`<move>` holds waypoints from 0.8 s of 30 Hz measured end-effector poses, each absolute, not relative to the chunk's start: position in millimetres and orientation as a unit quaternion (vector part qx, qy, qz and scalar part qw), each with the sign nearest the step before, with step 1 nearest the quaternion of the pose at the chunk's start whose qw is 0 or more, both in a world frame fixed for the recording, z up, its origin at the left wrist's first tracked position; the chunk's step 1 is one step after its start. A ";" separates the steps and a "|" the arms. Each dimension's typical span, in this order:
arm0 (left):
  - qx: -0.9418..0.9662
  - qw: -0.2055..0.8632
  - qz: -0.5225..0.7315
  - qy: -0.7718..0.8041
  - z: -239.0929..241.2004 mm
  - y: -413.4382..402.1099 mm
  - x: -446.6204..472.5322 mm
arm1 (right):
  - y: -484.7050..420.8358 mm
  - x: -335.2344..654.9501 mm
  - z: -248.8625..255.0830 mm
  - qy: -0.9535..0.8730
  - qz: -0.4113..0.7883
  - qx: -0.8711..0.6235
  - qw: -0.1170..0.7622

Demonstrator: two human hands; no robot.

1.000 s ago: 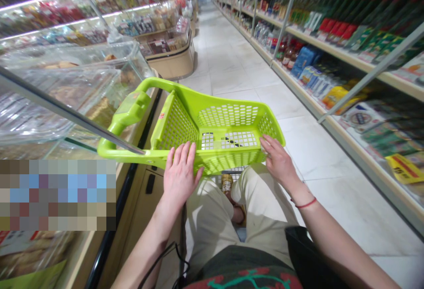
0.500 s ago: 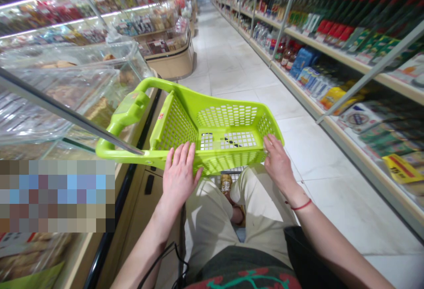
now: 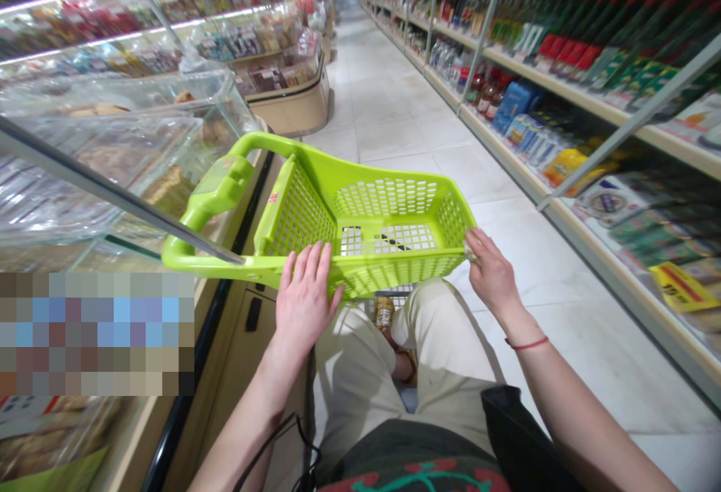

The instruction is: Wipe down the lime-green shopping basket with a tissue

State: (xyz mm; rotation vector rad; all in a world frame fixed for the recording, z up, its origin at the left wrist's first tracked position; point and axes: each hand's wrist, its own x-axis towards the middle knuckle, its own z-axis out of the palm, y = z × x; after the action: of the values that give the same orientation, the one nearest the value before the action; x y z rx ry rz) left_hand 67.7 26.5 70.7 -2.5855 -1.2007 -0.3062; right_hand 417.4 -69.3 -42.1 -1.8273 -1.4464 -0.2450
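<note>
A lime-green plastic shopping cart (image 3: 388, 261) with a perforated basket stands crosswise before my legs, its handle to the left. Over the near rim lies my left hand (image 3: 304, 293), fingers across the edge and thumb pointing down the outer side. My right hand (image 3: 491, 270) is at the basket's right front corner, fingers bent and close together against the edge. A small pale spot shows between those fingers; I cannot make out what it is. Through the basket's holes the inside shows no goods.
On the left is a glass-sided display (image 3: 101, 154) of packaged food, crossed by a slanting metal bar (image 3: 113, 191). Shelves (image 3: 568, 94) with bottles and packs line the right. A pale tiled floor (image 3: 394, 109) runs between them. My shoe (image 3: 384, 312) shows below the cart.
My right hand has slid to the right along the rim, from the near side to the outer corner. The left hand and the cart look the same.
</note>
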 end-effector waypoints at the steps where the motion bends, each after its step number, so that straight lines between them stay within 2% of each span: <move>1: -0.893 0.136 -0.107 -0.415 70.7 26.5 67.8 | -69.1 417.7 -43.9 -0.551 -0.100 -0.731 0.389; 6: -0.893 0.133 -0.115 -0.415 70.4 25.8 68.7 | -62.5 394.0 -44.3 -0.498 -0.116 -0.765 0.391; 12: -0.893 0.135 -0.109 -0.415 69.7 26.2 68.3 | -56.4 367.0 -32.4 -0.576 -0.106 -0.720 0.372; 16: -0.893 0.131 -0.108 -0.416 69.0 26.7 66.5 | -61.1 386.3 -32.2 -0.609 -0.088 -0.692 0.378; 24: -0.894 0.136 -0.107 -0.413 69.3 25.7 67.1 | -66.0 415.4 -43.3 -0.523 -0.089 -0.753 0.389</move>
State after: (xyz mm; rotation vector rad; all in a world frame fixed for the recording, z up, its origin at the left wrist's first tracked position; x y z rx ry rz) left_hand 67.1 25.7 69.3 -2.5880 -1.1967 -0.3084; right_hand 415.4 -66.0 -43.3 -1.9146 -1.3290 -0.2264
